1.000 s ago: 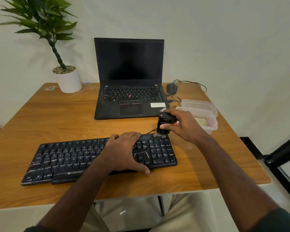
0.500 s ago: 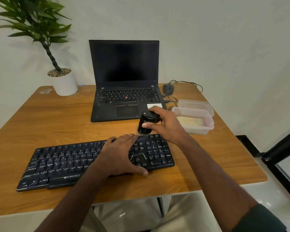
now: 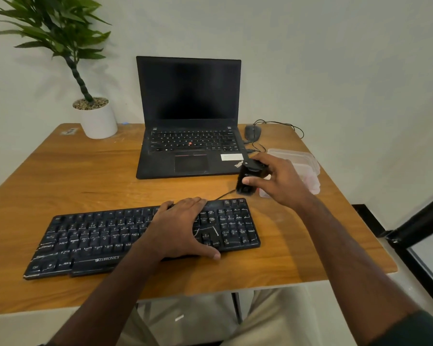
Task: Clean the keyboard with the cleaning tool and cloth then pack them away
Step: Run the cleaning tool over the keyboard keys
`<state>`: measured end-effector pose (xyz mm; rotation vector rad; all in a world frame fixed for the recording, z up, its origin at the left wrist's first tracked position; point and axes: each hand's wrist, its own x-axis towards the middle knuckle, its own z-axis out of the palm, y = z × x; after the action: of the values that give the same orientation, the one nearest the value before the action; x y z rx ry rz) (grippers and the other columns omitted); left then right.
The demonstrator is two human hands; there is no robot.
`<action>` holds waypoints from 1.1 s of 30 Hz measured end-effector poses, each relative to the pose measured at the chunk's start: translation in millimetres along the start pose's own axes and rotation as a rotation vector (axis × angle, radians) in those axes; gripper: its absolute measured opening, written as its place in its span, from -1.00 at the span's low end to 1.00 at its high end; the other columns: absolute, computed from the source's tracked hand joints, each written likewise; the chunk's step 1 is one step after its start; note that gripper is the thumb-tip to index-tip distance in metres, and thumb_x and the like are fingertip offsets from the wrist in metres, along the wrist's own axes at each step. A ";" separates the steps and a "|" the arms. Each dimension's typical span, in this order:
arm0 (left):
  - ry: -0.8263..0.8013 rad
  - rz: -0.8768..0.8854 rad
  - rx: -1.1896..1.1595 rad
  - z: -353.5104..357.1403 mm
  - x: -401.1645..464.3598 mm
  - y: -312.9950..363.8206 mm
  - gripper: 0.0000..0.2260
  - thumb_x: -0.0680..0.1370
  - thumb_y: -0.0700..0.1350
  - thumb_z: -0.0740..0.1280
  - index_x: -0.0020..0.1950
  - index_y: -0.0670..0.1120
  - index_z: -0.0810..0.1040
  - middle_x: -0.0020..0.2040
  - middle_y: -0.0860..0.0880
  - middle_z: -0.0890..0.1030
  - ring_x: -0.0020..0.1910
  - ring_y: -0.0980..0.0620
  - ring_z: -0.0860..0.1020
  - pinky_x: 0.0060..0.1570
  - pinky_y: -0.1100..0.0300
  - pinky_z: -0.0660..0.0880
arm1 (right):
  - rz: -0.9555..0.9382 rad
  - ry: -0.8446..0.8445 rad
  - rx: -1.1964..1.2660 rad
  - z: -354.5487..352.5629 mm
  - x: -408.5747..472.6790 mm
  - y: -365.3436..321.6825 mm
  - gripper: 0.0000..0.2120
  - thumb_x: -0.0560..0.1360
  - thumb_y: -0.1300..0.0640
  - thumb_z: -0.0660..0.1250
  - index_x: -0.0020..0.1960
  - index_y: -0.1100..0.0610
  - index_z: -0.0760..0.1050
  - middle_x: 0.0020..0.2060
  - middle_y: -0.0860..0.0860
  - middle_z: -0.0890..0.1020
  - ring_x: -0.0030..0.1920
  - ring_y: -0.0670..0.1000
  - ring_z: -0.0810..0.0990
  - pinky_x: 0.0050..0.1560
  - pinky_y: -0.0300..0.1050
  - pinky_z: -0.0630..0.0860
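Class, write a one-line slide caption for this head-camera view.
Left hand steadies the black keyboard while the right hand holds a small black cleaning tool above its far right corner.

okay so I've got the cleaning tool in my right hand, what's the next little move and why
Probably lower the cleaning tool onto the keyboard at its right end. Your right hand holds it just above and behind that end, off the keys, while your left hand lies flat on the keyboard, steadying it.
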<state>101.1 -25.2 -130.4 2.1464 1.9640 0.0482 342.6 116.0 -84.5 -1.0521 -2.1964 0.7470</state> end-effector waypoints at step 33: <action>0.048 -0.250 -0.041 -7.5 -77.3 -72.0 0.31 0.01 0.78 0.03 0.64 0.12 -0.02 0.64 0.10 0.09 0.60 0.11 0.06 0.54 -0.26 -0.19 | -0.090 -0.247 0.093 64.5 11.5 -47.8 -0.62 0.47 0.04 0.53 0.23 -0.10 0.53 0.06 -0.10 0.65 0.06 -0.15 0.63 -0.01 -0.28 0.59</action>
<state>21.6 -95.0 -126.8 1.8754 2.2229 0.0971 268.0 85.1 -91.6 -0.8469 -2.3714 0.9728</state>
